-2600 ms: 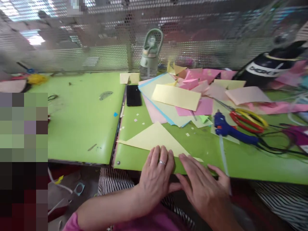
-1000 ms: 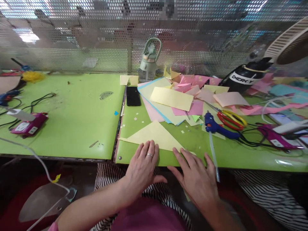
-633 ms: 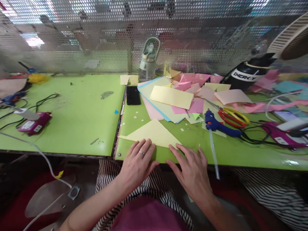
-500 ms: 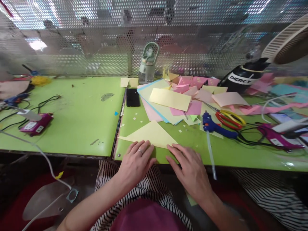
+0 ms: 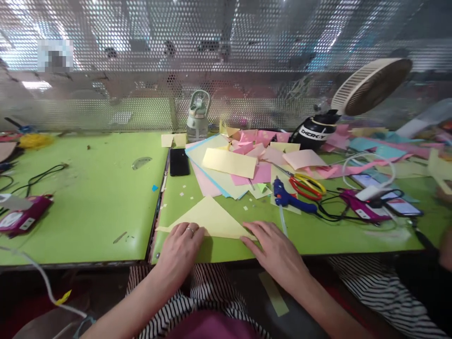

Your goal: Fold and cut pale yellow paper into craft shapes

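Observation:
A pale yellow sheet of paper (image 5: 208,216), folded into a wide triangle, lies on the green table with its long edge towards me. My left hand (image 5: 181,245) rests on the left part of that edge, fingers laid side by side on the paper and thumb out of sight. At the right corner is my right hand (image 5: 273,245), its thumb and forefinger apart and touching the paper. Small paper scraps (image 5: 181,194) lie beyond the triangle.
Behind are a phone (image 5: 179,162), a water bottle (image 5: 197,120) and a heap of coloured paper (image 5: 229,162). To the right lie a blue glue gun (image 5: 291,200), scissors (image 5: 307,186), cables and a power strip (image 5: 363,207). A fan (image 5: 374,87) stands at the back.
The view has swung right and up, so everything sits further left and lower. My left hand has slid slightly left along the paper's edge, its thumb now hidden. My right hand stays at the corner.

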Demonstrator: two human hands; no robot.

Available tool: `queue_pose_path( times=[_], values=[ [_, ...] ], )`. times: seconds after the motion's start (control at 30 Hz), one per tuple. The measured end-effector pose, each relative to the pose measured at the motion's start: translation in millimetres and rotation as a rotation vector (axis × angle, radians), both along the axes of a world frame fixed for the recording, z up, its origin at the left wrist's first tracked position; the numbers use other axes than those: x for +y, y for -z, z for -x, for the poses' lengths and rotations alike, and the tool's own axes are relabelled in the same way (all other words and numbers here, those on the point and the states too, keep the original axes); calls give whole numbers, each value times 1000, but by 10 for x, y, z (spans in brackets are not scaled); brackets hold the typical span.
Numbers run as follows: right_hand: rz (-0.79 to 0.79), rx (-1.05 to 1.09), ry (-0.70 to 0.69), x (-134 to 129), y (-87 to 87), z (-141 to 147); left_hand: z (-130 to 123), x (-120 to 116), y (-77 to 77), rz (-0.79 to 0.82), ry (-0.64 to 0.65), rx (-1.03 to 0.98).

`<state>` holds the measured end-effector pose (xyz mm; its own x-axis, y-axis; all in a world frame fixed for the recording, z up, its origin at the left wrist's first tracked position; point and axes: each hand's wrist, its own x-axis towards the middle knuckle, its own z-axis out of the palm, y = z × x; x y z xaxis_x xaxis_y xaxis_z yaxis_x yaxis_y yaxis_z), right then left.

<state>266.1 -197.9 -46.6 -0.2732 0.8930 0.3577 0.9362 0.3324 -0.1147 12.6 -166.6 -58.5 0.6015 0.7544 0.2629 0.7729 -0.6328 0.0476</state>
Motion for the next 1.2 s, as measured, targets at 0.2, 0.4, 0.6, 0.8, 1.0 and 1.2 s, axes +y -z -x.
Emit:
queue_pose_path(
  times=[0.2,0.4,0.6,0.8,1.0,1.2],
  values=[
    [185,39,-54,147,-112,-37,1,3,-166,51,49,8],
    [351,210,-54,405,-305,-139,104,16,-377,-158,100,-183],
    [870,809,-20,591,-336,-131,137,166,-308,-222,100,-254],
    [834,1188,176,563,-322,155,54,299,-176,-179,-80,-240],
    [1143,1084,-79,360,-294,380,-32,238,-117,50,-5,-93],
    [701,330,-30,393,-366,-70,51,165,-78,122,70,-85]
  ],
)
